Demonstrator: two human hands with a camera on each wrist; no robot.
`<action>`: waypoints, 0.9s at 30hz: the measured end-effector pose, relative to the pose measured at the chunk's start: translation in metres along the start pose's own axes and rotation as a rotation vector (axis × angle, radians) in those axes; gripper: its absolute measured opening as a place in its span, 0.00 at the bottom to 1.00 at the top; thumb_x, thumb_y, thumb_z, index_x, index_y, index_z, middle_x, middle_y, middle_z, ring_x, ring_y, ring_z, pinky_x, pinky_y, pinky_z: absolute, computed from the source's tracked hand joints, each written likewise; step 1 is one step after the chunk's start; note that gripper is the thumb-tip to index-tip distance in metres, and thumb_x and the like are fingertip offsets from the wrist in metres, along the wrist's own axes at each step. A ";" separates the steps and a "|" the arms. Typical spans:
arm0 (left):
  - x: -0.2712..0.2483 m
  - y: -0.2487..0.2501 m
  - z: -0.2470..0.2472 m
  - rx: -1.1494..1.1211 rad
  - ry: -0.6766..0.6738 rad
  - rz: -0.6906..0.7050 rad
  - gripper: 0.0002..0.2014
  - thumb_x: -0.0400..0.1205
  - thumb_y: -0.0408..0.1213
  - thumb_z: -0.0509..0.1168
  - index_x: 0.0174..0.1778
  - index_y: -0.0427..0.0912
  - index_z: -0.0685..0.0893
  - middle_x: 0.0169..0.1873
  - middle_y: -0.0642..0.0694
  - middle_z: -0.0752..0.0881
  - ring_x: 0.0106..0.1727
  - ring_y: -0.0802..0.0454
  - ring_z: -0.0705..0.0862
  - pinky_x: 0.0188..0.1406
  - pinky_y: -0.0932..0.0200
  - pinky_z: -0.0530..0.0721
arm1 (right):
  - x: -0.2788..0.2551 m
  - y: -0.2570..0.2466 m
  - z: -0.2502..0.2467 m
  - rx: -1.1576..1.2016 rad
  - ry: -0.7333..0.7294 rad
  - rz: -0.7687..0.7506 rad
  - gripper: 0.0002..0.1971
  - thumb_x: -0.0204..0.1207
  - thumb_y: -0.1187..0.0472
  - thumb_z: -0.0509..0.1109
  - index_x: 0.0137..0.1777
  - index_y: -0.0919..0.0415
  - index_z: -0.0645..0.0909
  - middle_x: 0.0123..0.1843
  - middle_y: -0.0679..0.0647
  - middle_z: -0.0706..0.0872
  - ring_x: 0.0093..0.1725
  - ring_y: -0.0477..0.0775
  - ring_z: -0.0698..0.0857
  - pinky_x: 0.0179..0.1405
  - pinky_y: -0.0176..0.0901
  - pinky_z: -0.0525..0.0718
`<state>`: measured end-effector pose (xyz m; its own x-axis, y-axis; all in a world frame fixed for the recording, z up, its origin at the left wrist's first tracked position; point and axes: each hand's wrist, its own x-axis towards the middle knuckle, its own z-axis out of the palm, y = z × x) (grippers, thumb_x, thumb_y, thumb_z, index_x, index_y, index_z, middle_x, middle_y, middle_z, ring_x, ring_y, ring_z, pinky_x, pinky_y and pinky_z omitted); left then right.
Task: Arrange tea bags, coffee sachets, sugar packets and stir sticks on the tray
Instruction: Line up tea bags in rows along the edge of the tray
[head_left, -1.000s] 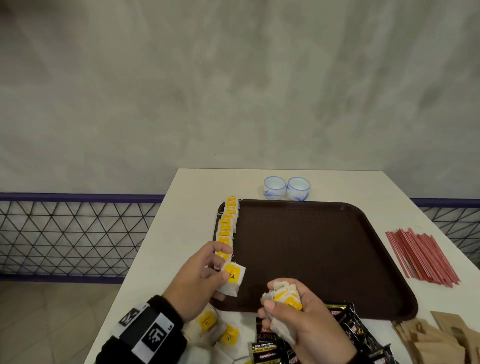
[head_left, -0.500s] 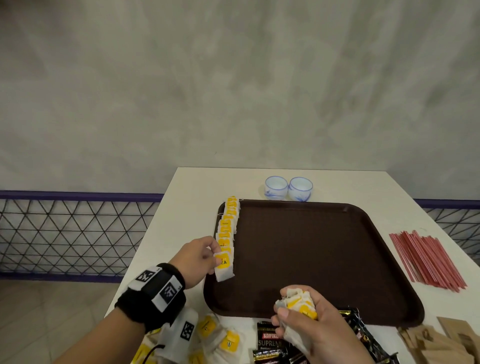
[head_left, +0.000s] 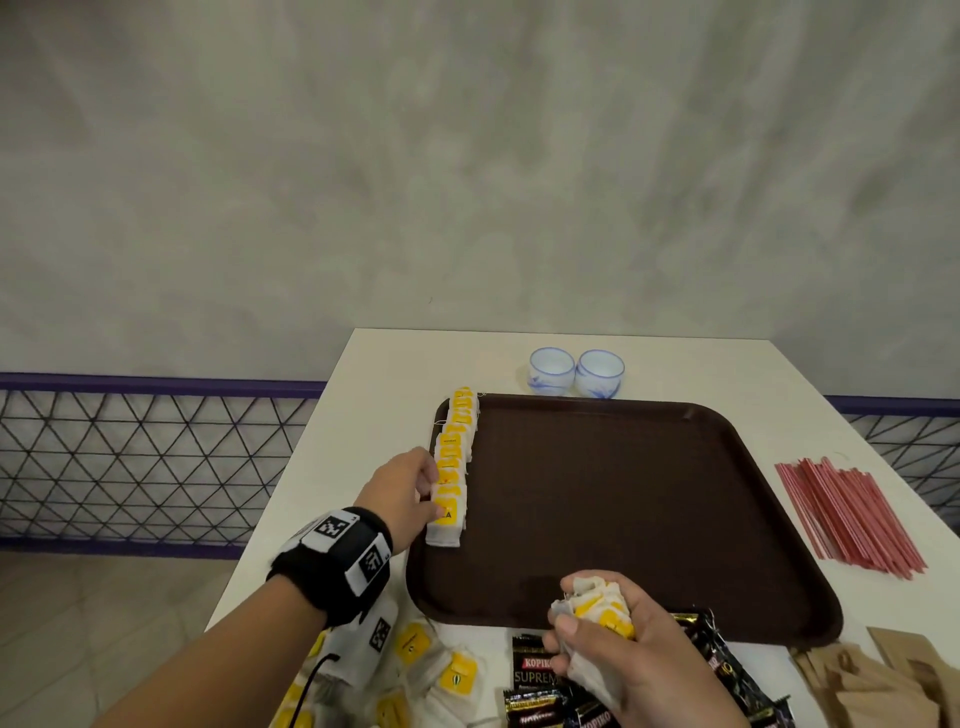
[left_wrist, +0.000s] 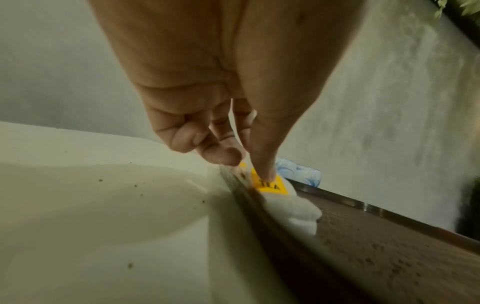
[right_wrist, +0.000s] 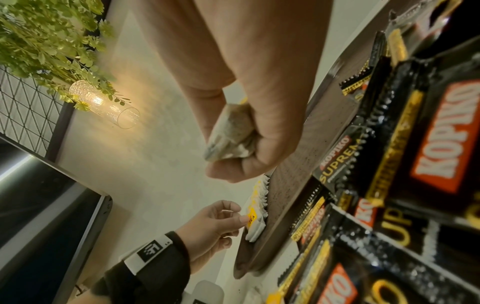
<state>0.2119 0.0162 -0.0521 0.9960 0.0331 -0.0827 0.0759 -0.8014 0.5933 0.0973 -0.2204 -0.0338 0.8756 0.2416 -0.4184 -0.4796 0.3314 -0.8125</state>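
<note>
The tray (head_left: 649, 519) lies on the table (head_left: 374, 395), with two cups (head_left: 575, 372) just beyond its far edge and a row of tea bags (head_left: 453, 457) along its left edge. Stir sticks (head_left: 852, 514) lie on the table right of the tray. Near the tray's near edge lie loose tea bags (head_left: 415, 670) at left, coffee sachets (head_left: 540, 691) in the middle and sugar packets (head_left: 872, 680) at right.
</note>
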 end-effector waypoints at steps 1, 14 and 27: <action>-0.001 0.001 -0.003 0.004 0.024 -0.004 0.15 0.73 0.35 0.74 0.48 0.50 0.75 0.44 0.51 0.80 0.43 0.54 0.79 0.44 0.62 0.76 | -0.001 -0.001 0.001 0.011 -0.005 0.003 0.42 0.37 0.67 0.90 0.56 0.72 0.80 0.39 0.70 0.86 0.35 0.66 0.86 0.32 0.51 0.86; -0.128 0.082 0.002 -0.091 -0.088 0.473 0.27 0.60 0.66 0.74 0.50 0.62 0.77 0.47 0.64 0.73 0.49 0.65 0.76 0.42 0.72 0.79 | -0.018 -0.018 0.035 0.555 -0.249 0.237 0.27 0.80 0.50 0.65 0.67 0.74 0.79 0.68 0.75 0.79 0.67 0.72 0.80 0.66 0.63 0.79; -0.138 0.075 0.004 -0.254 -0.038 0.350 0.06 0.74 0.37 0.71 0.40 0.55 0.85 0.33 0.54 0.85 0.34 0.57 0.81 0.32 0.69 0.78 | -0.026 -0.001 0.026 0.344 -0.092 0.131 0.16 0.74 0.75 0.63 0.62 0.73 0.78 0.47 0.71 0.88 0.44 0.66 0.87 0.38 0.57 0.89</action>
<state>0.0796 -0.0511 0.0004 0.9617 -0.2400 0.1323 -0.2524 -0.5879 0.7685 0.0736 -0.2034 -0.0122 0.8045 0.3776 -0.4585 -0.5918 0.5759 -0.5641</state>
